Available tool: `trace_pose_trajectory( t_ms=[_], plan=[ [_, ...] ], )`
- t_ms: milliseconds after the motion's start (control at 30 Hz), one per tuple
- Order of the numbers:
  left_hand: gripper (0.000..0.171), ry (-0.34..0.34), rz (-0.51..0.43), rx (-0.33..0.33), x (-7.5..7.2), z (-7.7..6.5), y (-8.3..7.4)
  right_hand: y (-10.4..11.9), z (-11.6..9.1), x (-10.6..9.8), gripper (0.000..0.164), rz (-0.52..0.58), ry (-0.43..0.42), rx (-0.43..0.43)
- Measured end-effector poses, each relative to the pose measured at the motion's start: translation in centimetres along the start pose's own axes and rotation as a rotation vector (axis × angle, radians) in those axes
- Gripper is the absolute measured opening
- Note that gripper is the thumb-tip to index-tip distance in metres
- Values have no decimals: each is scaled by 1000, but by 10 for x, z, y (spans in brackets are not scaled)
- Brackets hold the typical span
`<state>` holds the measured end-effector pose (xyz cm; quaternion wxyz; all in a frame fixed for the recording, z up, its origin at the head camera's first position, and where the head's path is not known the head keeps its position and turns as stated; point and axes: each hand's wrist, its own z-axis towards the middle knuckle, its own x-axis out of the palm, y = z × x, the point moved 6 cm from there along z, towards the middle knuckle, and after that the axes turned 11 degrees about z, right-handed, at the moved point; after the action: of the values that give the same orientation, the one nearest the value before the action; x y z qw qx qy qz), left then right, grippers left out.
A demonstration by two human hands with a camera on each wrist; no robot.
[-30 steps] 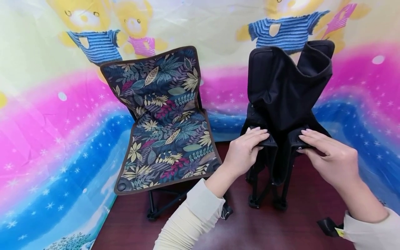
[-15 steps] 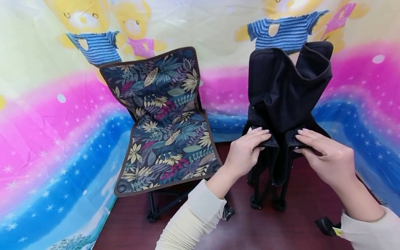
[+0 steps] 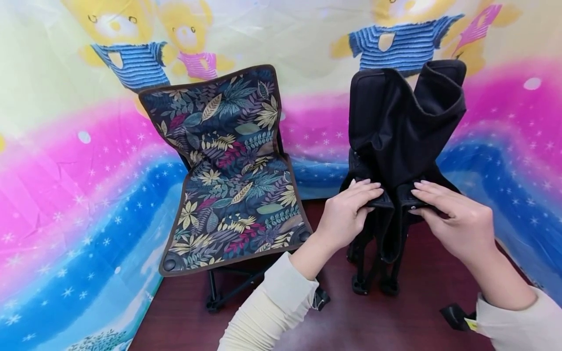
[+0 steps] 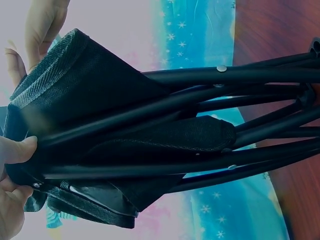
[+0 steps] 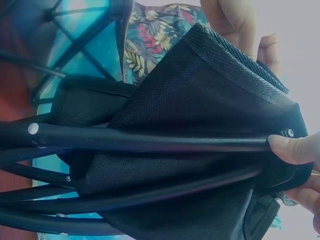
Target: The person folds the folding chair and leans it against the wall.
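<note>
A black folding chair (image 3: 395,126) stands partly folded at the right of the head view, its fabric back creased into a deep fold. My left hand (image 3: 344,217) grips the left front corner of its seat, fingers on top and thumb below. On the opposite front corner, my right hand (image 3: 461,224) holds in the same way. Fabric sags between the two hands. Both wrist views show thumbs against the corners, where black metal leg tubes (image 4: 190,100) meet the seat. The legs stand close together, with their feet (image 3: 373,285) on the dark red surface.
A second folding chair (image 3: 237,195) with a leaf pattern stands unfolded on the left. The dark red tabletop (image 3: 351,321) lies beneath both chairs. A black strap-like piece (image 3: 454,316) shows by the right sleeve. A cartoon-bear backdrop (image 3: 316,44) hangs behind and at the sides.
Both hands have drawn slightly closer together, the right one moving leftward. The black chair's front corners and feet have narrowed with them. The patterned chair stays put.
</note>
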<state>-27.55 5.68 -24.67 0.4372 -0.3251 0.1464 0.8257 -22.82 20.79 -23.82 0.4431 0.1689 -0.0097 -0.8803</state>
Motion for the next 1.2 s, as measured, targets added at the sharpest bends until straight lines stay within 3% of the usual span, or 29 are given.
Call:
trace_pose_trajectory(
  t_ms=[400,933,1200],
  plan=[
    [28,6,5,24,-1,3,-2,-1,1,2,49,33,-4,-15],
    [28,16,-45,61,3,7,-1,0,3,5,53,27,0,-12],
    [29,29,-59,50,4,7,1,-1,3,5,53,40,-12,-5]
  ],
)
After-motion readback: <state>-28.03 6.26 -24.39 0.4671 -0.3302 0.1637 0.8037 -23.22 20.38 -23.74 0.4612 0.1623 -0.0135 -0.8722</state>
